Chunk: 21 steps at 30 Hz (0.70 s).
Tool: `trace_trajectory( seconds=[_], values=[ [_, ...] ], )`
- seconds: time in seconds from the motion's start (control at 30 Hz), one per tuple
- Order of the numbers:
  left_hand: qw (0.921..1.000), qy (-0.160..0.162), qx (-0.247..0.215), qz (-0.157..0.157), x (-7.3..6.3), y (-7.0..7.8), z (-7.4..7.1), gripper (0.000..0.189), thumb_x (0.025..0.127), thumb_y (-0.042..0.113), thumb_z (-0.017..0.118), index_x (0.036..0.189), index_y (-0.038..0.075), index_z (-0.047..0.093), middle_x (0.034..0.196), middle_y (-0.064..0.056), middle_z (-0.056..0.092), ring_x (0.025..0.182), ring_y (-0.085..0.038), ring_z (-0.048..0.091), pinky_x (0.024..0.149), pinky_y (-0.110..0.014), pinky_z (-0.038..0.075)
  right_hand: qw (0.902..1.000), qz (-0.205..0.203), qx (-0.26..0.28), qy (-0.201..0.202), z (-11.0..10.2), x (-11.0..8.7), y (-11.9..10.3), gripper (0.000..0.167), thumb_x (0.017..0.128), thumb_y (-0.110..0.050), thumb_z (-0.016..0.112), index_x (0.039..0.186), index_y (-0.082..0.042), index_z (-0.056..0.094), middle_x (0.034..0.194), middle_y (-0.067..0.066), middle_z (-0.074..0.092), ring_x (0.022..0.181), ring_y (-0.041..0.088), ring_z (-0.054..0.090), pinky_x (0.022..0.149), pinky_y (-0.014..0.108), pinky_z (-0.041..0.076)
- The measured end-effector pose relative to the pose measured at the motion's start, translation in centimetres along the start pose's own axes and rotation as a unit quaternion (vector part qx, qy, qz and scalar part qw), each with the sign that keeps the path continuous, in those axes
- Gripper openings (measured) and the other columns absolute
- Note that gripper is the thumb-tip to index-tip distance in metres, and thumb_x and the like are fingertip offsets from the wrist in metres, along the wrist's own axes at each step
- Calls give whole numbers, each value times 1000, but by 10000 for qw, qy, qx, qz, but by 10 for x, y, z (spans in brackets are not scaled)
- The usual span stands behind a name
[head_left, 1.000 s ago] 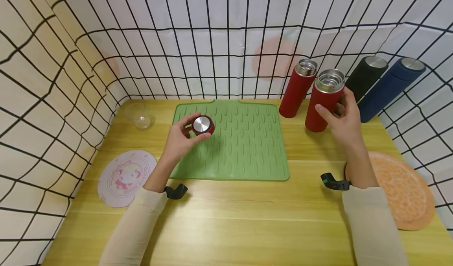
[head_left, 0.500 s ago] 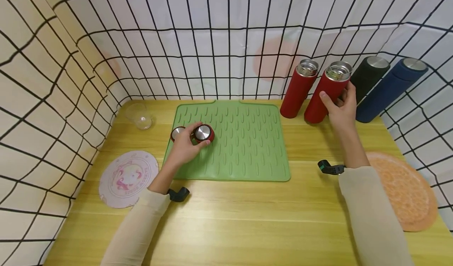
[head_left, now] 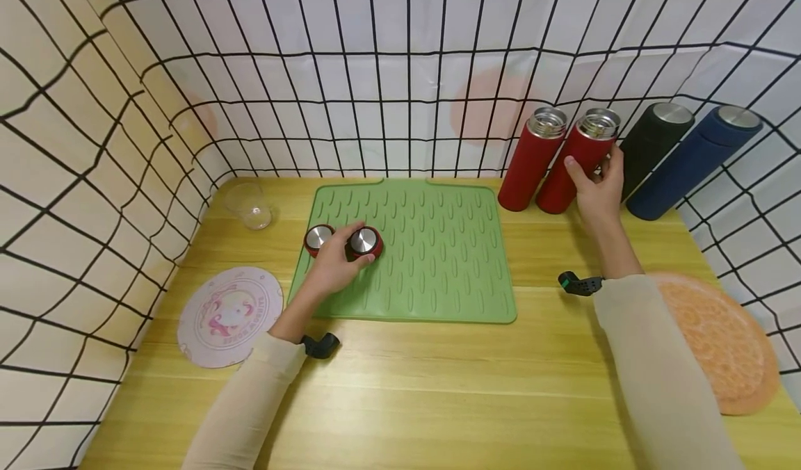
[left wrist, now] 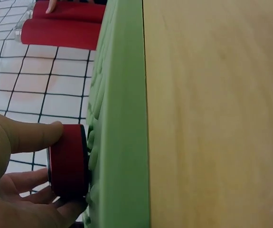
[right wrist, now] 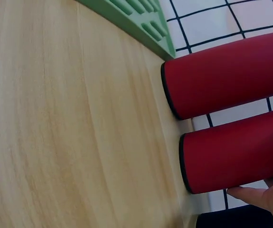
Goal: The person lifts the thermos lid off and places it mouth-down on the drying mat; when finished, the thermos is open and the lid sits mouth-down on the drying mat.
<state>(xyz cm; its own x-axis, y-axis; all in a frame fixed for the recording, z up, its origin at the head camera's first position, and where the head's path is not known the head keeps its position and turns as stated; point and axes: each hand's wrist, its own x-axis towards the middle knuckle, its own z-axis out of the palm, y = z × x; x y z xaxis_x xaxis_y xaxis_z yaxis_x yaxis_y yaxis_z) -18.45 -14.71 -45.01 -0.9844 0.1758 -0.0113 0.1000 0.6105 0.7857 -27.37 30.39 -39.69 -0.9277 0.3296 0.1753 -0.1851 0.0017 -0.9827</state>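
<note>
My left hand pinches a red thermos lid with a silver top between thumb and fingers. In the left wrist view this lid sits right at the ridges of the green mat. A matching red lid lies just left of it, partly behind the hand. My right hand grips an uncapped red thermos from its right side, thumb in front. To its left stands another uncapped red thermos. In the right wrist view a narrow gap shows between the gripped thermos and its neighbour.
A black thermos and a blue thermos, both capped, stand right of my right hand. A clear cup and a round pink placemat are at left. An orange round mat lies under my right forearm. Black wire grid encloses the table.
My left hand has lowered its lid onto the green mat, beside the other lid, which has come into sight. My right hand has moved the thermos back, closer to the other red one.
</note>
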Motion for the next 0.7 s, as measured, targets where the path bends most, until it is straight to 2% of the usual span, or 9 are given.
trace_trajectory(
  seconds=[0.2,0.33,0.43,0.53,0.7],
  values=[
    [10000,-45,26,-79,0,0,1,73,96,18,74,159,11,38,160,-17,44,146,-38,43,119,-55,39,9998,134,-125,37,-2,1,2,72,95,-17,75,156,-23,36,163,6,40,146,21,41,127,37,29],
    [10000,-39,33,-25,1,1,1,76,95,20,76,160,11,37,158,-18,45,145,-38,45,118,-55,40,9989,296,-366,-44,-4,0,0,77,96,-18,74,159,-26,30,166,5,35,151,22,37,128,37,25],
    [9999,20,-56,100,2,1,1,83,92,21,80,160,11,36,156,-17,48,142,-37,49,116,-54,42,9964,426,-733,-77,-8,0,3,80,97,-23,72,161,-31,25,168,2,32,154,25,34,129,38,24],
    [9994,83,-214,248,2,0,0,88,89,21,84,161,13,34,157,-14,48,141,-34,50,117,-53,42,9917,418,-1213,-41,-12,0,8,80,97,-29,72,161,-37,24,168,1,33,152,28,38,127,40,30],
    [9971,130,-607,432,1,1,-2,88,89,19,84,161,15,33,161,-11,43,148,-30,44,122,-48,37,9833,274,-1796,80,-19,-6,13,79,96,-34,73,159,-41,27,165,1,39,146,27,46,121,40,39]
  ],
)
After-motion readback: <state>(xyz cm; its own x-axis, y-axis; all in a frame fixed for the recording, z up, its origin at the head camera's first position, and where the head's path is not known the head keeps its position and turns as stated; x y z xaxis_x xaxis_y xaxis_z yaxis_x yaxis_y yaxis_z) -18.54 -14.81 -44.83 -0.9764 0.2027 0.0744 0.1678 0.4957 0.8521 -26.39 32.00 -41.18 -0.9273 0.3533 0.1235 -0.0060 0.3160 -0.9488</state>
